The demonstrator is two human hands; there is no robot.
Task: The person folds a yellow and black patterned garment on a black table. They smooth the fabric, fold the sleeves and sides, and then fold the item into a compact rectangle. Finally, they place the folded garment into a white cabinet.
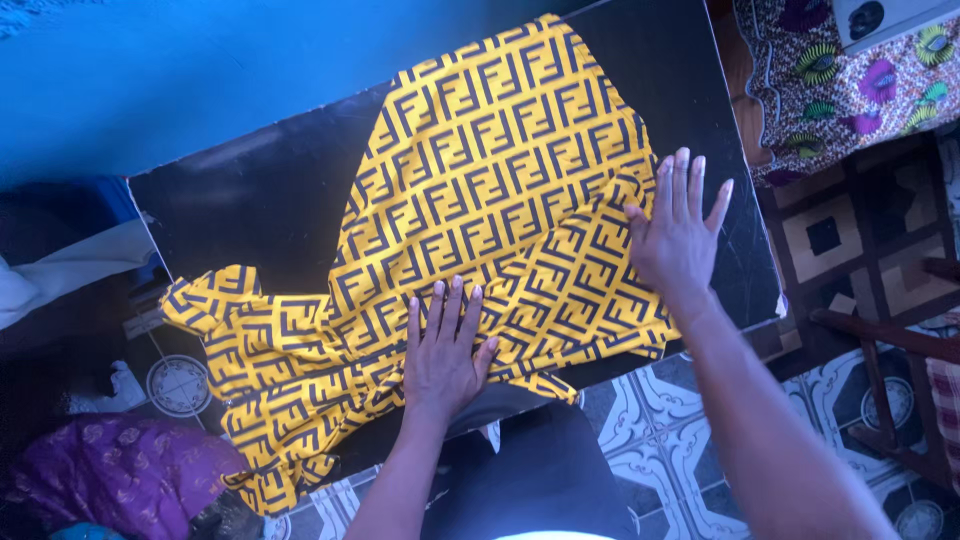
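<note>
Head view: both hands, left [443, 352] and right [677, 234], press flat, released, on yellow patterned garment [480, 190].

One yellow patterned garment [490, 190], two hands.

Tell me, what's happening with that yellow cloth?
A person presses both hands flat on a yellow patterned garment spread over a dark table. The left hand rests near the table's front edge; the right hand lies on the garment's right side. Part of the fabric hangs off the front left corner.
</note>
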